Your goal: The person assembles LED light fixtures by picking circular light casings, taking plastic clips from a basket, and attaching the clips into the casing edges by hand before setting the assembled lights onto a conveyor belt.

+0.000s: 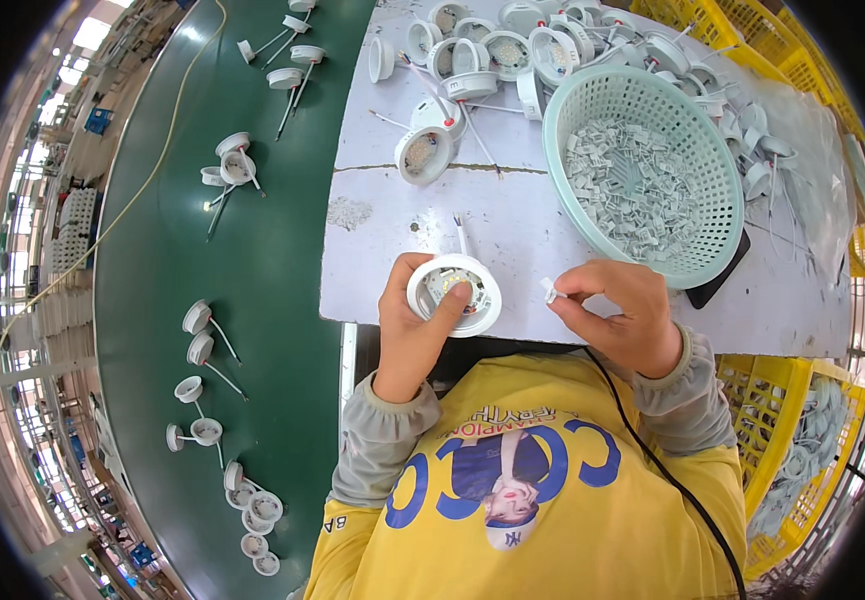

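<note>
Yellow printed shirt [553, 535] lies nearest the lens, with grey sleeves [383, 450] gathered at both wrists; a black cable [669, 468] runs down over its right side. Just beyond it we hold one white round LED lamp housing [431, 290] in the left hand [411, 325], above the table [373, 235] by its near edge. Left hand: fingers curled around the rim, thumb pressed across the face beside the yellow LED chips [452, 281]. A white wire [462, 238] leaves the housing's far side, pointing away from us.

Right hand [621, 312]: thumb and forefinger pinching one small white connector [551, 290], apart from the housing and to its right. Beyond this hand we note a mint-green perforated basket [721, 170] containing many small white pieces [633, 190]; a black flat object [723, 278] shows under its near right edge.

Farther out, a heap of lamp housings [506, 52] with wires spreads behind the basket toward a clear plastic bag [819, 170]. On our left, a dark green surface [303, 230] bears more housings, singly and in small groups; a pale yellow cord [167, 150] crosses its left part. Yellow crates [758, 400] stand far right and lower right; we cannot identify the latter's pale contents.
</note>
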A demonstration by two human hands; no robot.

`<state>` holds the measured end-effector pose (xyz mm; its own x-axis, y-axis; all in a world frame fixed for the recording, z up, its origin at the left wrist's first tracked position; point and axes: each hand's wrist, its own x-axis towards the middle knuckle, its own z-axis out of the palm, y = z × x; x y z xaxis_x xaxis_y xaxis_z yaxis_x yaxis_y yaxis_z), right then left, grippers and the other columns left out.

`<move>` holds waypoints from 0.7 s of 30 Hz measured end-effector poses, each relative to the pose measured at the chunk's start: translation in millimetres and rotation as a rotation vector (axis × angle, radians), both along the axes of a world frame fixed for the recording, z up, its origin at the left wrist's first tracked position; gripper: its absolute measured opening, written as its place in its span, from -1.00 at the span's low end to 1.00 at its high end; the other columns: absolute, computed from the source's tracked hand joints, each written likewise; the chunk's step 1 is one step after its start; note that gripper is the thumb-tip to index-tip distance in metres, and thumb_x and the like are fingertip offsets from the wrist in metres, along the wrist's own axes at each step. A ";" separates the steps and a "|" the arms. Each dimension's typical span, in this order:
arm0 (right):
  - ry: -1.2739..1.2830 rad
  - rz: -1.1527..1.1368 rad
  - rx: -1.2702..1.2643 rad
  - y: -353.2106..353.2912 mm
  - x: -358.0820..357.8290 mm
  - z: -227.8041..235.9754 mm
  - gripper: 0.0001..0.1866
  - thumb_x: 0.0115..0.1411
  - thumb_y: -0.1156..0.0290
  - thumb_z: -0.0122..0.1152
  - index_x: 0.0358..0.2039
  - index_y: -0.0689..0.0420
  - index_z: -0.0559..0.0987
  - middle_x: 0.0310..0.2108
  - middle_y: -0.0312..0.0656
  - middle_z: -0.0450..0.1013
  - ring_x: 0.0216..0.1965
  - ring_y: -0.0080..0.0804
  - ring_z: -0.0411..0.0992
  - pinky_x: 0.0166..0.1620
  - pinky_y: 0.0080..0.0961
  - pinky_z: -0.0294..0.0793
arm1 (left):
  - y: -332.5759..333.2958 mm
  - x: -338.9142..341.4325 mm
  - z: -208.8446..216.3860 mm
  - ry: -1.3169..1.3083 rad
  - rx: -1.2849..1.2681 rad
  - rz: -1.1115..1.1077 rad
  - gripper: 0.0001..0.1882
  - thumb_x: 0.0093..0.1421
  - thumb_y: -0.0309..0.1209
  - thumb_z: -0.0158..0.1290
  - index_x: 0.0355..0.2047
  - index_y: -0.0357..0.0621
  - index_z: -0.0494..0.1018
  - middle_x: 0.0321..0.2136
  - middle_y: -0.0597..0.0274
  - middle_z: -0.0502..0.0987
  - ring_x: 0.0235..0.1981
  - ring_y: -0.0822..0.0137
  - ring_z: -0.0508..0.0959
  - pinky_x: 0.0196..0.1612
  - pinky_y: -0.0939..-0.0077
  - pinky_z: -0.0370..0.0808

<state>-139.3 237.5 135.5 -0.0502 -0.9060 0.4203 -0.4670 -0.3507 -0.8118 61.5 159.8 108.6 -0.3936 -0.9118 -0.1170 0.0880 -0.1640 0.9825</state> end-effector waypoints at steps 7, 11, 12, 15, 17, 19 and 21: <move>0.173 -0.022 -0.175 1.6 3.6 0.5 -0.78 -0.17 0.64 0.27 -0.44 0.20 0.48 -0.65 -0.19 0.42 -0.68 -0.39 0.38 -0.64 -0.58 0.28 | 7.8 3.1 -5.6 0.067 0.021 -0.055 -0.83 0.09 -0.50 0.05 -0.30 -0.26 0.36 -0.44 0.23 0.49 -0.41 0.52 0.48 -0.38 0.67 0.45; 0.182 -0.029 -0.158 1.7 5.5 -0.4 -0.76 -0.15 0.63 0.26 -0.39 0.20 0.50 -0.64 -0.21 0.43 -0.67 -0.39 0.38 -0.62 -0.58 0.30 | 16.7 1.2 -4.7 0.075 -0.004 -0.093 -0.85 0.16 -0.44 -0.03 -0.28 -0.23 0.34 -0.42 0.31 0.45 -0.38 0.57 0.42 -0.32 0.68 0.39; 0.194 -0.028 -0.126 1.1 6.7 2.0 -0.72 -0.11 0.62 0.22 -0.31 0.19 0.48 -0.63 -0.20 0.41 -0.64 -0.35 0.37 -0.58 -0.55 0.30 | 16.8 1.8 -5.0 0.075 -0.003 -0.093 -0.85 0.16 -0.44 -0.03 -0.28 -0.23 0.34 -0.42 0.31 0.45 -0.38 0.57 0.42 -0.32 0.68 0.39; 0.151 -0.012 -0.032 -1.6 9.7 -0.1 -0.66 -0.05 0.62 0.15 -0.19 0.17 0.47 -0.59 -0.19 0.39 -0.59 -0.33 0.35 -0.53 -0.53 0.30 | 17.3 4.2 -4.2 0.044 -0.012 -0.215 -0.84 0.20 -0.40 -0.08 -0.28 -0.23 0.33 -0.42 0.35 0.41 -0.37 0.60 0.37 -0.30 0.70 0.33; 0.097 0.005 0.031 -3.3 10.4 -4.9 -0.64 -0.04 0.63 0.13 -0.16 0.15 0.47 -0.56 -0.19 0.40 -0.58 -0.34 0.35 -0.52 -0.54 0.30 | 18.3 5.8 1.1 0.029 0.075 -0.397 -0.83 0.22 -0.37 -0.11 -0.28 -0.23 0.33 -0.43 0.36 0.40 -0.37 0.61 0.35 -0.31 0.71 0.30; -0.019 0.109 0.166 -2.8 10.0 -9.7 -0.66 -0.01 0.63 0.11 -0.15 0.14 0.49 -0.50 -0.19 0.43 -0.56 -0.41 0.36 -0.47 -0.59 0.35 | 18.2 5.2 1.0 0.044 0.077 -0.463 -0.83 0.21 -0.41 -0.11 -0.26 -0.24 0.33 -0.41 0.33 0.41 -0.34 0.59 0.35 -0.27 0.68 0.30; -0.139 0.119 0.261 -2.2 18.1 -10.2 -0.68 0.01 0.63 0.10 -0.17 0.15 0.50 -0.47 -0.18 0.45 -0.52 -0.46 0.38 -0.43 -0.61 0.37 | 19.6 1.0 4.4 0.072 0.033 -0.555 -0.83 0.19 -0.44 -0.11 -0.24 -0.26 0.33 -0.40 0.30 0.43 -0.34 0.57 0.37 -0.26 0.67 0.31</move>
<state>-121.2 235.3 125.2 0.0223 -0.9853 0.1696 -0.3133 -0.1680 -0.9347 62.6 179.4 113.0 -0.8214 -0.5619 -0.0973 0.0462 -0.2357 0.9707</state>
